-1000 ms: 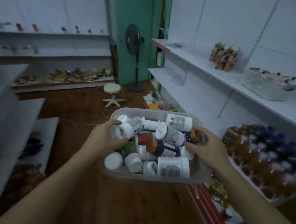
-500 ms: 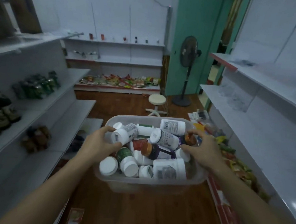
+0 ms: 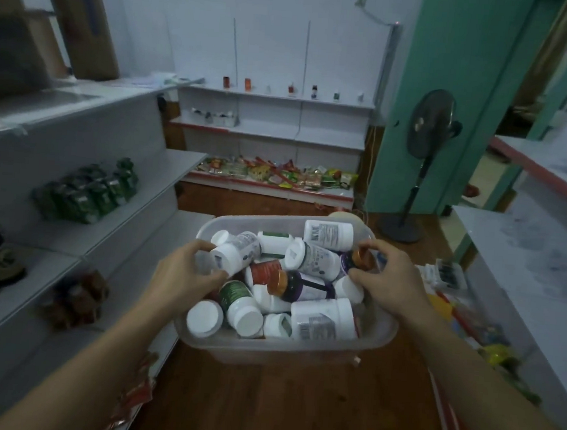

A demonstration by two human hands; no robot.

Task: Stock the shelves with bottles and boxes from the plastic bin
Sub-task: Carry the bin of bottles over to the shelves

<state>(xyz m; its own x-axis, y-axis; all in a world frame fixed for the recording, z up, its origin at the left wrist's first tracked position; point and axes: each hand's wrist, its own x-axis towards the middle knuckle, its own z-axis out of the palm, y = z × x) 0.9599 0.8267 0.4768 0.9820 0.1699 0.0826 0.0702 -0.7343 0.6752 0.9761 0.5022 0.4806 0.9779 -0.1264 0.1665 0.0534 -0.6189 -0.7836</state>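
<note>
Plastic bin [image 3: 381, 336]: clear, carried in front of you above the wooden floor [image 3: 262, 401], gripped at both sides.

Left hand [image 3: 183, 278]: fingers curled over the bin's left rim, thumb and fingertips also closed around a white bottle [image 3: 235, 255] lying at the top of the pile.

Right hand [image 3: 388, 282]: fingers bent over the right rim, pinching the orange cap of a dark bottle [image 3: 356, 258] at that edge.

Contents: bin heaped nearly full. White tubs with barcode labels, a green-labelled bottle [image 3: 236, 295], a red-labelled one, a purple bottle with an orange cap [image 3: 290, 284]. No boxes can be made out among them.

Shelves:
- Left shelves [image 3: 150, 178]: green packs [image 3: 86, 187] and some brown items lower down; much bare board.
- Far shelves [image 3: 271, 133]: a thin row of small bottles on top, a few more below, bright packets [image 3: 275, 172] at the bottom.
- Right shelves [image 3: 521, 251]: mostly bare in view.

Progress: judged early. Nearly everything in the bin remains to be placed, and you have not yet settled at a shelf.
</note>
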